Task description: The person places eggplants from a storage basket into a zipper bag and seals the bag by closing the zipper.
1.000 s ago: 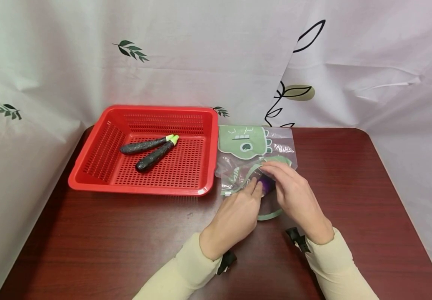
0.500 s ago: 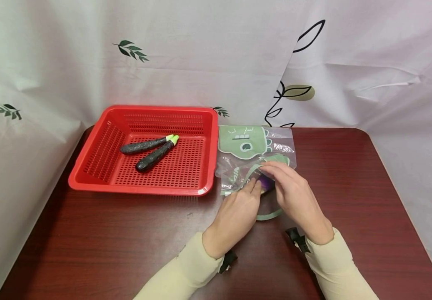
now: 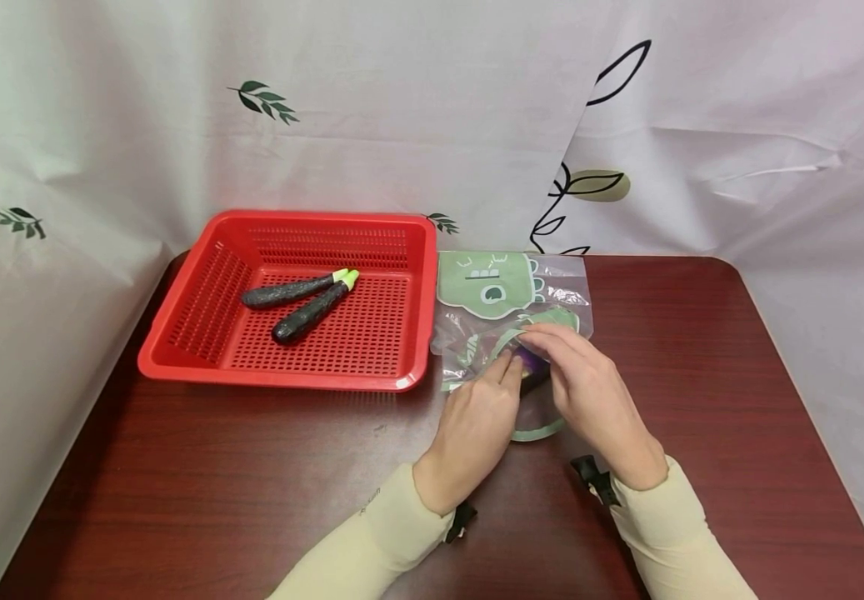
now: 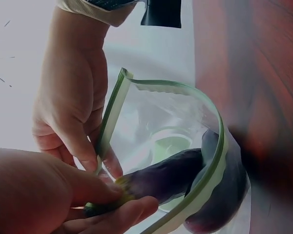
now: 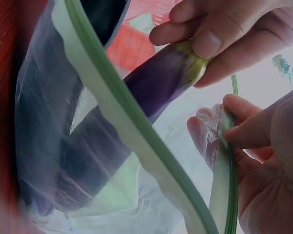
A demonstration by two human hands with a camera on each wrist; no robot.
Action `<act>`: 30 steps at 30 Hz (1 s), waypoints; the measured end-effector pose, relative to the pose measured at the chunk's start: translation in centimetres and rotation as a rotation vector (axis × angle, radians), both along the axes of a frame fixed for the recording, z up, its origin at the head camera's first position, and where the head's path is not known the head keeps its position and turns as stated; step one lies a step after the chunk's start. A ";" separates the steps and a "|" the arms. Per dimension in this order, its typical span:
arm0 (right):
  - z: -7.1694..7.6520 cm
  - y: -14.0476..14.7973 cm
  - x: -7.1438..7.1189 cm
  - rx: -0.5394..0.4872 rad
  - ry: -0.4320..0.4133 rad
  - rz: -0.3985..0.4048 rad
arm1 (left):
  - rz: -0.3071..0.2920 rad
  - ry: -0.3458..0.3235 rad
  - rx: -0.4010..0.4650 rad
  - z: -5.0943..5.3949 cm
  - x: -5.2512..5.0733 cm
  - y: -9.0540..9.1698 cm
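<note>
Basket in red plastic (image 3: pixel 282 382) sits left on the counter (image 3: pixel 701 350), two dark vegetables (image 3: pixel 312 315) inside, green tips together. Beside it lies a clear bag (image 3: pixel 484 287) with green print; the person's left hand (image 3: pixel 472 429) pinches a purple eggplant (image 4: pixel 161 178) by its stem end, its body inside that bag beside a second eggplant (image 4: pixel 227 200). Farthest right, the right hand (image 3: pixel 600 392) grips the bag's green rim.
</note>
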State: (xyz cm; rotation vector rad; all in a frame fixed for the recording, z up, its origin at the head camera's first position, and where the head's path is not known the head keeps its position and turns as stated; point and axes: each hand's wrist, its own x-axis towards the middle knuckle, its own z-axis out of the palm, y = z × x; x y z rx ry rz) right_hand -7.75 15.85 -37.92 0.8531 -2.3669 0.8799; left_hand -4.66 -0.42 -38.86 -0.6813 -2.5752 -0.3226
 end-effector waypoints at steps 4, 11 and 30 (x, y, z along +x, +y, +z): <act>0.0 0.0 0.0 0.006 -0.004 -0.006 | -0.021 -0.017 -0.020 -0.2 0.0 0.2; 0.1 0.0 0.0 0.004 -0.001 0.004 | -0.043 -0.044 -0.027 -0.4 -0.1 0.3; 0.0 -0.1 0.1 -0.009 -0.021 0.008 | -0.048 -0.143 -0.068 -0.7 -0.2 0.4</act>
